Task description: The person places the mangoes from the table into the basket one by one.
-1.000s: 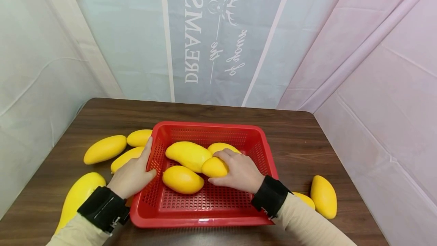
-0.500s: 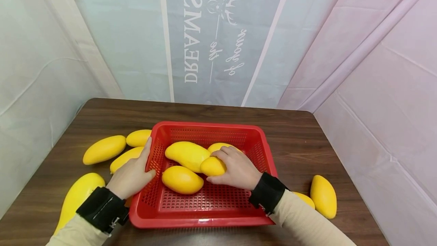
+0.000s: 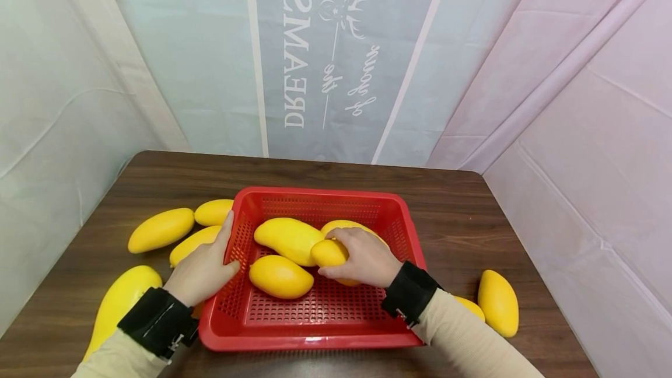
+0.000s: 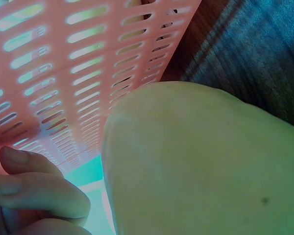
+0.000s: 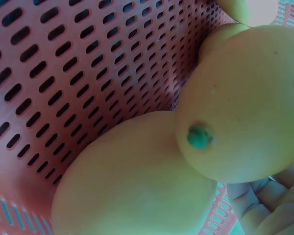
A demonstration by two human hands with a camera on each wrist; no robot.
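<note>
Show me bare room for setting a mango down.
Table: right of the basket, beyond the mangoes by the right sleeve. Basket floor: between near rim and right hand. Crowded: left of the basket, mangoes around the left hand; also the basket's middle.

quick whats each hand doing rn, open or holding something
Left hand: closed, gripping the red perforated plastic basket at its left side.
Right hand: closed, holding a smooth yellow oval mango within the basket.

A dark-brown, wood-grained table with rounded far corners (image 3: 451,214) stands before a pale blue-grey, white-striped fabric hanging (image 3: 336,144) (its white lettering (image 3: 297,60), DREAMS included, runs sideways); a creased white sheet (image 3: 58,57) hangs left, a pinkish-white sheet (image 3: 593,150) right.
</note>
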